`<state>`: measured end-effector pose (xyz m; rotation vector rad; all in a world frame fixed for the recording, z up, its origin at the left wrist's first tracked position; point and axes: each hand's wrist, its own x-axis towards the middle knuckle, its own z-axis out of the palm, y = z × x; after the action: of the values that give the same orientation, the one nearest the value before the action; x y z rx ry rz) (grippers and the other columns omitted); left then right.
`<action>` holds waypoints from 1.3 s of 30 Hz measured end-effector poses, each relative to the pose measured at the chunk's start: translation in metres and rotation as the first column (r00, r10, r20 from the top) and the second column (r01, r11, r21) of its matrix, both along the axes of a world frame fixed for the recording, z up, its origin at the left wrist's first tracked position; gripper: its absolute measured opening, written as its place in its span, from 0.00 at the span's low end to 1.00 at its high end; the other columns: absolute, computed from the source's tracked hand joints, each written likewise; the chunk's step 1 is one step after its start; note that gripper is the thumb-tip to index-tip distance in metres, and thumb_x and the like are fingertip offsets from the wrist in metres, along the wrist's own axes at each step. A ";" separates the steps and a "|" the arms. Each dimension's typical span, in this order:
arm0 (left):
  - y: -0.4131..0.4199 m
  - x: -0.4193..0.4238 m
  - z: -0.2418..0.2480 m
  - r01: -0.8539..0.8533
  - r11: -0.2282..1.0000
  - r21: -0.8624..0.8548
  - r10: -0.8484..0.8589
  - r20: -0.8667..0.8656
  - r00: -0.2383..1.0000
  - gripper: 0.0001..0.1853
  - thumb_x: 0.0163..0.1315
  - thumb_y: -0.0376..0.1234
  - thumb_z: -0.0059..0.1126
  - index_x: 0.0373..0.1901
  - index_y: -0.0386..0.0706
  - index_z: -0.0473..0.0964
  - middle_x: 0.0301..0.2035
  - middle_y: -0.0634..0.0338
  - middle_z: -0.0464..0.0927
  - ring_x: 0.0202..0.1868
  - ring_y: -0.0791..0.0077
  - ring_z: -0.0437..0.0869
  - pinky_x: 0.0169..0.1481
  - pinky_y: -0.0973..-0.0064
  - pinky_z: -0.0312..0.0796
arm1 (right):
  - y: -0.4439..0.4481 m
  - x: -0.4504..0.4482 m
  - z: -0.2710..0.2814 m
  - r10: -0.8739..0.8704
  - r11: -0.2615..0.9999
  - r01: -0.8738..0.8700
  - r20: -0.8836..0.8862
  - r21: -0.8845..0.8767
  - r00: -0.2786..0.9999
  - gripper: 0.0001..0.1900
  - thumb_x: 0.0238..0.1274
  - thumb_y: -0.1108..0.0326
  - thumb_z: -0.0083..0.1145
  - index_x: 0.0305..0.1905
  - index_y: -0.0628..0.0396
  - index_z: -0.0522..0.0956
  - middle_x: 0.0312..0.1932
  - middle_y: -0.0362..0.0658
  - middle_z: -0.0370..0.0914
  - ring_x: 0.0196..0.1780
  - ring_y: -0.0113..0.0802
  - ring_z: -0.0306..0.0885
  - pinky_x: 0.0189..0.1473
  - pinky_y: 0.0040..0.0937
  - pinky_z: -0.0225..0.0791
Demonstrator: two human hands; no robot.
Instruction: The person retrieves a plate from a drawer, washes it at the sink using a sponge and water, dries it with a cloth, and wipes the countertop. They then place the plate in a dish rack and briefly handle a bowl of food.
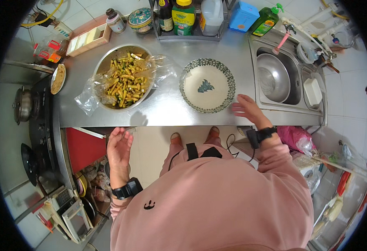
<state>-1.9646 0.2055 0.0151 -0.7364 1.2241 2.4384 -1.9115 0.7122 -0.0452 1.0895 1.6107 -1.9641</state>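
My right hand hovers by the lower right rim of a round ceramic plate, fingers apart and holding nothing. The plate is cream with a green patterned rim and a tree motif in its middle. My left hand hangs in front of the counter edge, palm turned up and holding nothing. Beyond it stands a steel basin of cut, seasoned vegetable strips. Clear plastic gloves or bags lie over the basin's left side, and another clear plastic piece over its right.
A steel sink at right holds a metal bowl. A rack of bottles, a lidded pot and a seasoning box line the back. At left are a small plate of brown food and a gas stove.
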 end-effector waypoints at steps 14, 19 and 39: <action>-0.096 -0.013 -0.016 0.071 0.997 0.031 -0.073 0.035 0.997 0.13 0.57 0.28 0.57 0.45 0.44 0.73 0.41 0.63 0.78 0.43 0.70 0.79 0.53 0.69 0.72 | -0.042 0.006 0.019 -0.489 0.811 0.565 -0.355 0.150 0.796 0.22 0.56 0.79 0.43 0.58 0.57 0.64 0.45 0.54 0.75 0.34 0.49 0.82 0.23 0.43 0.80; -0.078 -0.008 -0.014 0.072 0.997 0.007 -0.072 0.066 0.995 0.13 0.59 0.30 0.56 0.46 0.45 0.74 0.42 0.66 0.79 0.44 0.72 0.80 0.52 0.70 0.72 | 0.053 0.035 0.072 -0.131 0.138 0.636 -0.623 0.759 0.771 0.24 0.55 0.78 0.44 0.59 0.56 0.64 0.43 0.61 0.77 0.37 0.57 0.80 0.34 0.48 0.76; 0.017 0.018 -0.003 0.139 0.987 0.079 -0.142 0.032 0.989 0.10 0.61 0.28 0.54 0.45 0.45 0.73 0.42 0.66 0.79 0.44 0.73 0.79 0.52 0.71 0.73 | 0.210 0.063 0.124 0.303 -0.510 0.463 -0.353 0.725 0.885 0.32 0.47 0.78 0.55 0.63 0.52 0.65 0.44 0.51 0.77 0.40 0.50 0.79 0.37 0.43 0.75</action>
<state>-1.9466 0.2229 0.0126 -0.6484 1.1219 2.3322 -1.8483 0.9224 0.0790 1.0433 3.9016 0.3740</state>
